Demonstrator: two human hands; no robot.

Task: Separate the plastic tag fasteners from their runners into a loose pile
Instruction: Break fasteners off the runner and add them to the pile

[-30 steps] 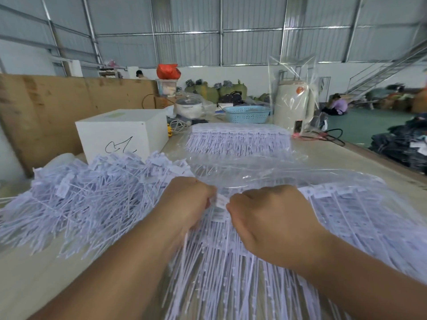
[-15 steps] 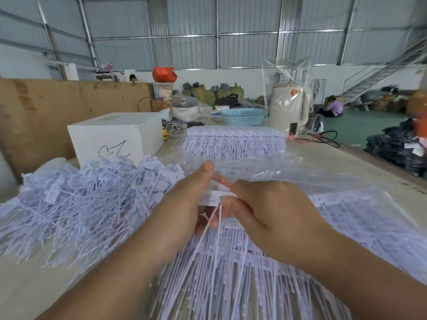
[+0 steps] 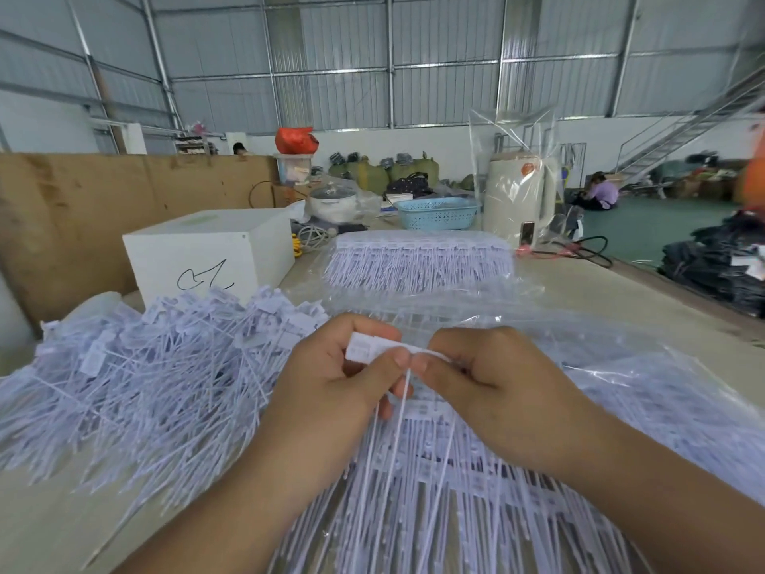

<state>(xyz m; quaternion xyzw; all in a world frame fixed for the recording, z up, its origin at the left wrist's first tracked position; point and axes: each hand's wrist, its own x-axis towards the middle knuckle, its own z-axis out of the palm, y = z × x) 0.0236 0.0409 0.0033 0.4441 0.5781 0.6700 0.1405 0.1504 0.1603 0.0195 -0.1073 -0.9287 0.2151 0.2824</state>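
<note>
Since half a second ago both hands sit slightly higher over the work, and the pinched white head now lies flat between them instead of tilted up; the left thumb has dropped from upright to press on it.

Left of the left hand (image 3: pixel 331 379): a loose pile of separated white plastic tag fasteners (image 3: pixel 136 374), tangled, heads mostly at the far side and thin tails fanning toward the near left. Beyond it, a white cardboard box with a black scribble (image 3: pixel 207 252) against a brown plywood board (image 3: pixel 82 209).

Left hand curled, thumb and fingers pinching the held strip of white fasteners (image 3: pixel 372 349). Right hand (image 3: pixel 488 387) curled too, thumb and forefinger pinching the same strip at its right end. Strip runs left to right between the hands; its tails hang down and toward the camera.

Under and near both hands: sheets of unseparated white fasteners on runners (image 3: pixel 434 490), long axis running away from the camera, partly covered right of the right hand by a clear plastic bag (image 3: pixel 621 366). Past the hands, another bagged row of white fasteners (image 3: pixel 418 263), a light blue plastic basket (image 3: pixel 436 212) and a cream kettle wrapped in clear plastic (image 3: pixel 517 200).
</note>
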